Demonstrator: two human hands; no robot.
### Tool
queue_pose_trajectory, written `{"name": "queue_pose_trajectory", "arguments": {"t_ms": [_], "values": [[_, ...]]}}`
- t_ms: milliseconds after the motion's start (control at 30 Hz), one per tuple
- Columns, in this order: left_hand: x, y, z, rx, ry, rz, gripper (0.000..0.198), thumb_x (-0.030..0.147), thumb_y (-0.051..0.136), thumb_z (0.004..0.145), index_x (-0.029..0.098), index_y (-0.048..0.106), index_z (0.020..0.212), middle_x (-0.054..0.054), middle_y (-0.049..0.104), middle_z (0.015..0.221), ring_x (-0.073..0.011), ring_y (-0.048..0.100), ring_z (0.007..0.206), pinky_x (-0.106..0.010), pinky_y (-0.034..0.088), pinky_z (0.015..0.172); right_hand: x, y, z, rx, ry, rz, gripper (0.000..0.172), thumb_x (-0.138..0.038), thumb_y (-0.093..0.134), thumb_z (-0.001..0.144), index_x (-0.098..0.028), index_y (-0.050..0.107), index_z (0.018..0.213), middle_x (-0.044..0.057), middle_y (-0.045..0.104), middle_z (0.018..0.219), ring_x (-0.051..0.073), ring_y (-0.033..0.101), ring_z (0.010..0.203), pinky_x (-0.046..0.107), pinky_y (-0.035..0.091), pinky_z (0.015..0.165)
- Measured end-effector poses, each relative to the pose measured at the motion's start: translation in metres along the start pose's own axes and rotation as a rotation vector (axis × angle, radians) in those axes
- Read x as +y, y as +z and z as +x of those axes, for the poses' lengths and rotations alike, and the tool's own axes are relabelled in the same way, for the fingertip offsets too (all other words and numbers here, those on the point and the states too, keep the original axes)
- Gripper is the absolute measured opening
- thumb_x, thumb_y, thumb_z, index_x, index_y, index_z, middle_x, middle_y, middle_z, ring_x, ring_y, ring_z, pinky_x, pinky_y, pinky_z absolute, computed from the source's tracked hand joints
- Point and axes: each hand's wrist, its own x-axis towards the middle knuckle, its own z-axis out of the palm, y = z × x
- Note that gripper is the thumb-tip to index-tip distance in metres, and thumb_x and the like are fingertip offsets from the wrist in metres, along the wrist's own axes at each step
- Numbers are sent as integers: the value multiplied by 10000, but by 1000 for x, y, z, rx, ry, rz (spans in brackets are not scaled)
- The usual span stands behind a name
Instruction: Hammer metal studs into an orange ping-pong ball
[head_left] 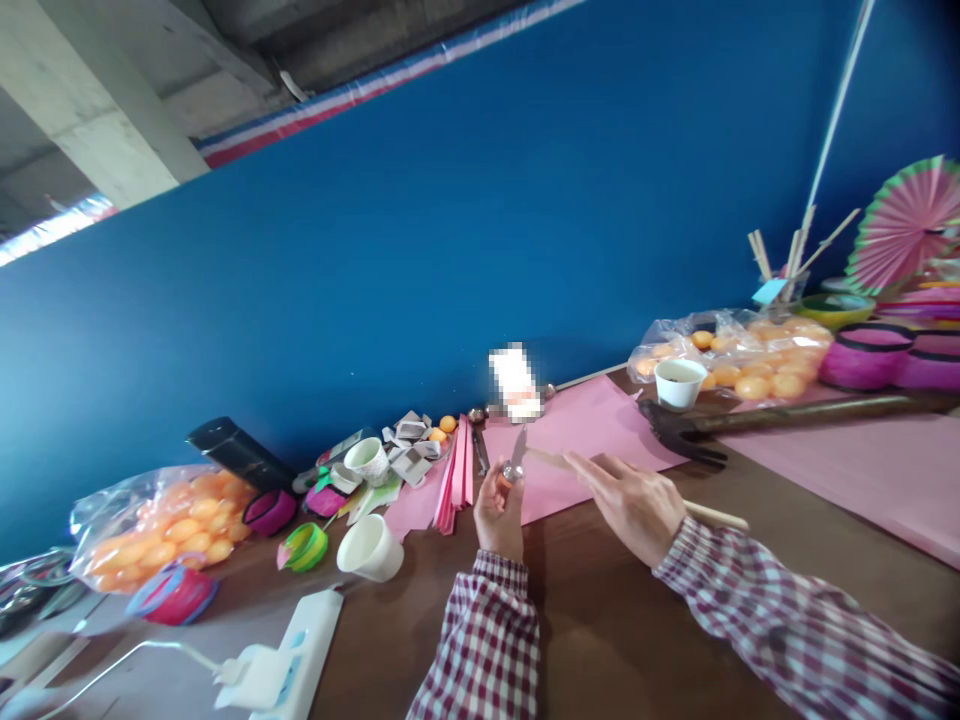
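Observation:
My left hand is closed round the handle of a small knife, its blade pointing up and away from me. A shiny metal part shows at the fingers. To its right, my right hand lies over a thin wooden stick; the stick's tapered tip comes out by the fingertips near the blade, and its other end shows past the wrist. The fingers look pressed together round it. Beneath and beyond both hands lies pink paper.
A hammer lies at the right, near a white cup and bagged orange balls. At the left are another cup, folded pink strips, a power strip and a second bag of balls. A blue partition stands behind.

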Motion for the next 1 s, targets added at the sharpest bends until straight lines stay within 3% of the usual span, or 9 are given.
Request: {"name": "queue_pose_trajectory", "arguments": {"t_ms": [100,233,433,600,800,1000], "values": [[2,0,1,51,-33,15,441,181,678,594,196,567,1020,-71,593,1038,-175,550,953,-291,411,828,-1,4,-1,47,33,-25,444,-204,377,842,-301,328,1273,7,605,814,97,540,669,198,334,523],[6,0,1,84,-89,66,391,153,687,567,187,599,947,-61,627,945,-168,585,863,-287,435,788,-3,7,-2,39,-29,-32,468,-167,391,828,-312,331,1269,2,604,811,96,535,657,203,335,534],[-1,-3,3,57,-14,102,410,126,689,542,183,604,939,-81,597,1024,-180,578,897,-273,450,772,-2,7,-2,54,31,-44,463,-193,387,834,-317,318,1274,-9,606,825,91,529,639,202,332,514],[-3,-4,3,77,-37,151,449,82,668,532,143,579,968,-101,610,985,-170,600,836,-284,469,745,-1,8,-2,23,-35,-30,493,-167,411,814,-320,318,1274,-10,609,813,90,533,641,194,333,516],[6,-1,1,72,-35,224,396,28,618,533,167,608,904,-71,635,926,-161,611,801,-251,489,698,-1,7,-2,53,24,-19,448,-224,379,848,-318,306,1280,-9,610,841,98,543,683,198,335,522],[3,-2,2,112,-46,157,456,35,648,509,152,585,945,-92,612,962,-159,614,772,-252,493,655,-3,8,-2,12,-42,-12,482,-177,399,827,-325,310,1278,-4,612,811,91,536,636,194,325,509]]}}
